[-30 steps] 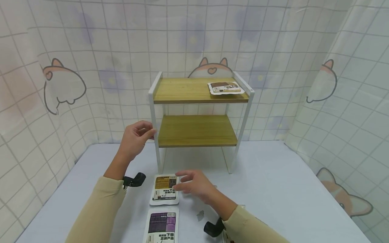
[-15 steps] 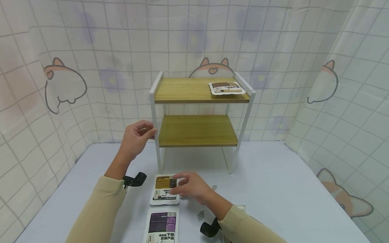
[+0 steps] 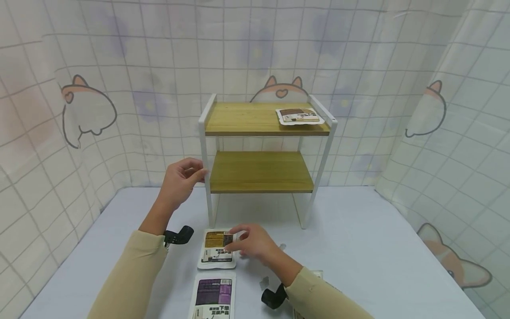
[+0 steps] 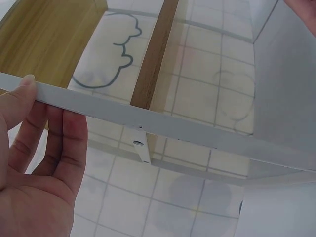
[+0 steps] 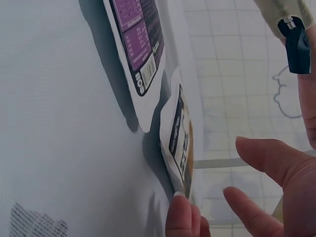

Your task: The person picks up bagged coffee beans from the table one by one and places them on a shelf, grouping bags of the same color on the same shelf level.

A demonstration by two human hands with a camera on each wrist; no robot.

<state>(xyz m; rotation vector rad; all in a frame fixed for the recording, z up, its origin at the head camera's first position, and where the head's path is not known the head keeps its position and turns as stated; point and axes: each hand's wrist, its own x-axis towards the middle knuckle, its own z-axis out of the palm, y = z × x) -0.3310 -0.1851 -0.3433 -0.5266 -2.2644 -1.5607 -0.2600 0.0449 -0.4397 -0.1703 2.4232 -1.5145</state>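
My left hand pinches the white front-left post of a two-tier shelf rack, thumb on one side and fingers on the other. Low over a flat white pouch with a yellow-brown label, my right hand has its thumb and index finger spread apart. In the right wrist view, other fingertips are right at this pouch's edge, and the thumb is away from it. The pouch lies on the white table in front of the rack. Nearer to me lies a pouch with a purple label.
A brown-labelled pouch lies on the right of the upper wooden board. The lower board sits below. Another flat item is mostly hidden under my right forearm. Small grey patches mark the tabletop. Patterned cloth surrounds the table.
My right hand has shifted slightly left over the yellow-brown pouch and back a little. The left hand keeps its hold on the post. The view has drifted slightly.
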